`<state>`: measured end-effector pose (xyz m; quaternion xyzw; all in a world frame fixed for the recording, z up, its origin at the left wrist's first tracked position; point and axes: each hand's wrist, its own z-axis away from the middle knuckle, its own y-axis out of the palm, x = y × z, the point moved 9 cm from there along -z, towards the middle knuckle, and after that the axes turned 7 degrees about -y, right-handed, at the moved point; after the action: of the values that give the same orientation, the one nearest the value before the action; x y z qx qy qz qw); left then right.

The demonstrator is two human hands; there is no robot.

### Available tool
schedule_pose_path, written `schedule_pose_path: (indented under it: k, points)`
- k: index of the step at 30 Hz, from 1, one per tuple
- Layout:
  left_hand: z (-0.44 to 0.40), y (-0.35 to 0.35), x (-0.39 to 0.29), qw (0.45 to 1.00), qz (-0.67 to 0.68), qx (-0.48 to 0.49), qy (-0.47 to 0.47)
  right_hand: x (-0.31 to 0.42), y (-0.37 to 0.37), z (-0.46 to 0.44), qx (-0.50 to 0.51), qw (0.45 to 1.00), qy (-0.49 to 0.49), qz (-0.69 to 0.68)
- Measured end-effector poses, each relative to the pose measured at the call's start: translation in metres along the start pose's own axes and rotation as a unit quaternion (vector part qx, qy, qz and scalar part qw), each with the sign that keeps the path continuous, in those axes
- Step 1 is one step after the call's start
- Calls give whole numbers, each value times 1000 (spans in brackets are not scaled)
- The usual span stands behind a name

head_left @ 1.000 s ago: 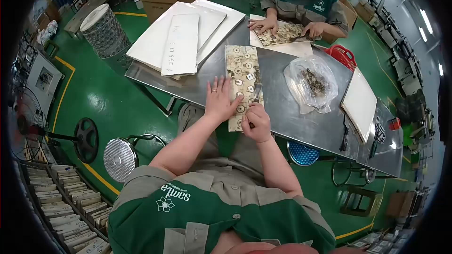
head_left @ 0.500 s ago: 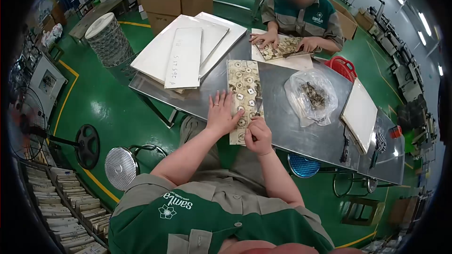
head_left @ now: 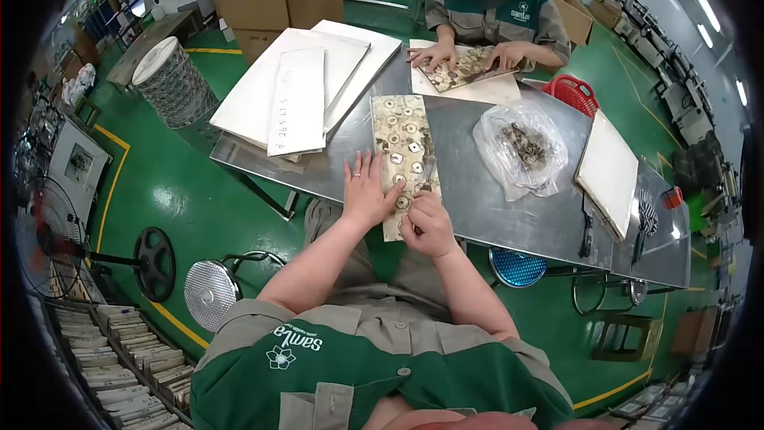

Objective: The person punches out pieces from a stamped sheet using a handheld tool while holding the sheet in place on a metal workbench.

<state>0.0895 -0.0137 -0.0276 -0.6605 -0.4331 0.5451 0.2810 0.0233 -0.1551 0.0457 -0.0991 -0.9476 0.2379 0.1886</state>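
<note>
A long cream board (head_left: 402,123) with rows of round pieces and brown stains lies on the metal table (head_left: 469,195), its near end past the edge. My left hand (head_left: 368,193) rests flat across the board's left edge, fingers spread, a ring on one finger. Closed round the handle of a small flat-bladed tool (head_left: 430,170), my right hand (head_left: 429,224) is at the board's right side, the blade against its surface. To the right, a clear plastic bag (head_left: 521,149) holds dark flakes.
White boards (head_left: 231,119), one with handwriting, are stacked at the left. Across the table a co-worker (head_left: 497,12) handles a similar board (head_left: 461,69). A red basket (head_left: 573,94), a thick white panel (head_left: 607,175) and a dark-handled tool (head_left: 587,227) are at the right.
The view has shifted slightly. My left hand stays on the board, and my right hand keeps hold of the tool near the same spot. The co-worker's board has turned a little.
</note>
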Motion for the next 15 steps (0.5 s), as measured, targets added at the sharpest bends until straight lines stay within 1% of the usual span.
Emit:
schedule_pose_path:
  k: [5,11,15]
  points:
    - [-1,2,-1,1000,-8,-4,22,-3,0,2,-2,1000,1,-3]
    - [0,4,0,1000,-14,3,17,-2,-4,2,-16,1000,1,-2]
    - [-1,2,-1,999,-22,-16,23,-3,-4,1,-14,1000,0,-9]
